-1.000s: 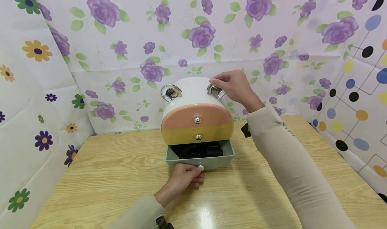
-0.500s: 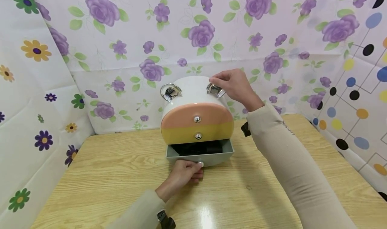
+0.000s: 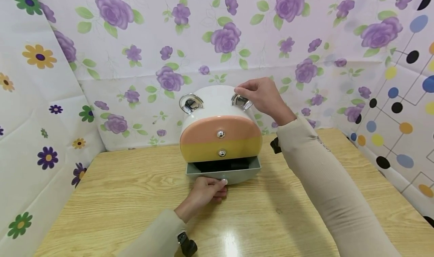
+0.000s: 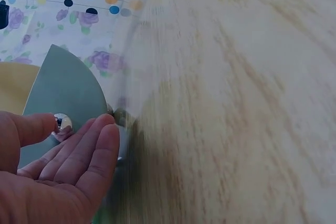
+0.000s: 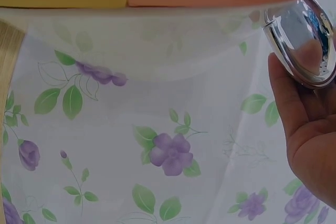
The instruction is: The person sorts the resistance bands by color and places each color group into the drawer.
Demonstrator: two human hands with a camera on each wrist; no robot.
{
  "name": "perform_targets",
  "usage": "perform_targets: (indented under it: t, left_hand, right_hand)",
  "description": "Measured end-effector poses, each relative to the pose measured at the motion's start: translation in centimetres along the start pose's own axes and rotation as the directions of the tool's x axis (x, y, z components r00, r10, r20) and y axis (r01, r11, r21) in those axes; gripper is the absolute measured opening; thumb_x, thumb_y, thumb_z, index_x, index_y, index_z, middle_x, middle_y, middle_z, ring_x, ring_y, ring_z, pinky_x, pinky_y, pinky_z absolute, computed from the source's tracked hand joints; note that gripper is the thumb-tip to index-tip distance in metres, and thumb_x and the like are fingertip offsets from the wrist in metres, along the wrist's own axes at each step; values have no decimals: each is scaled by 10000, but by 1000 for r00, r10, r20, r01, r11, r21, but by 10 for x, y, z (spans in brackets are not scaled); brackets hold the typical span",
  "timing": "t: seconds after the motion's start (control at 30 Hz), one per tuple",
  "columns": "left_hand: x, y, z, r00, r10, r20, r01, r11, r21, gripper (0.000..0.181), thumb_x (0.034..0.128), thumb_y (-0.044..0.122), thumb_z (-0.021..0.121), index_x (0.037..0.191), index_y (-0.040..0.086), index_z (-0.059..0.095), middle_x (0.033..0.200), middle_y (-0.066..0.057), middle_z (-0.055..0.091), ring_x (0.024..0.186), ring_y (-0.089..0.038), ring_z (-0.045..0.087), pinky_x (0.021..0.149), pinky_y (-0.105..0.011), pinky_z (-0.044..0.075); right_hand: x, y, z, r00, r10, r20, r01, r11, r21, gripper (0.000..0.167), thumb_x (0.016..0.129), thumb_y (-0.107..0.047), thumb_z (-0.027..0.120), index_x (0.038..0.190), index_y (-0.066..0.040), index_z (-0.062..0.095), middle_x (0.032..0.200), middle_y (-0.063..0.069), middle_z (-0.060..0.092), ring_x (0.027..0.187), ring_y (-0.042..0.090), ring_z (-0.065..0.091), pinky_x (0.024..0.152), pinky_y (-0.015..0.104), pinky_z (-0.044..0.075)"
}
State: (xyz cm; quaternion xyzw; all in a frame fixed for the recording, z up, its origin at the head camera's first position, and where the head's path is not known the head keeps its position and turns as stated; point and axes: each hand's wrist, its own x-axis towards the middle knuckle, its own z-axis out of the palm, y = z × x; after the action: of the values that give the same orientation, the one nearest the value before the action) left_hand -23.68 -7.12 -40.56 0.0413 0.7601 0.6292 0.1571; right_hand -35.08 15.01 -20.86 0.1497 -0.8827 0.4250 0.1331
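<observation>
A small white drawer cabinet (image 3: 217, 98) with a rounded top stands on the table. Its front has an orange drawer (image 3: 221, 124), a yellow drawer (image 3: 237, 150) and a grey-green bottom drawer (image 3: 245, 176) that is pulled partly out, with dark items inside. My left hand (image 3: 203, 193) holds the bottom drawer's silver knob (image 4: 63, 125) between thumb and fingers, the other fingers reaching below it. Up at the top right, my right hand (image 3: 266, 97) grips the chrome ear-shaped piece (image 5: 299, 40) by its upper edge. The matching left chrome ear (image 3: 191, 103) is untouched.
The wood-grain table (image 3: 135, 196) extends around the cabinet. Close behind hangs a purple-flowered cloth (image 3: 142, 61), with a daisy-printed cloth (image 3: 34, 110) at left and a dotted cloth (image 3: 407, 110) at right.
The bottom drawer has slid inward, away from me, with my left hand moving along at its knob. Less of the dark contents shows. My right hand stays on the chrome ear.
</observation>
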Motion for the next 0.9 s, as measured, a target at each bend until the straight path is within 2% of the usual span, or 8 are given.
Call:
perform_targets:
  t: [0.23,0.53,0.77,0.9]
  left_hand:
    - [-1,-2,1,1000,10,-15,-10,1000,-9,352,1009,196,633,1087,-142,693,972,-224,719,905,-289,726,721,-383,643]
    - [1,-1,1,1000,20,-20,-21,1000,-16,345,1007,199,635,1081,-131,700,977,-212,723,922,-270,726,714,-350,639]
    - [1,-2,5,998,-64,-24,61,994,-85,452,998,297,648,1154,-127,671,1010,-204,722,942,-278,723,723,-347,642]
    - [1,-2,7,996,-85,-26,82,992,-101,463,1002,304,641,1182,-123,661,1012,-193,725,931,-255,726,718,-334,642]
  right_hand:
    - [-1,0,2,1000,-7,-4,7,1000,3,300,970,-300,692,1113,-47,771,1086,109,733,1050,234,643,926,411,548]
    - [-1,-1,1,1000,6,-4,-6,1000,1,300,972,-309,689,1115,-59,772,1092,100,732,1072,233,635,943,418,540]
    - [-1,0,1,1000,1,-7,-1,1000,-2,299,971,-304,690,1115,-55,771,1095,102,732,1071,229,633,937,409,539]
    - [0,1,1,1000,6,-3,-6,1000,-6,307,974,-311,685,1122,-55,769,1101,104,730,1078,232,630,945,413,536]
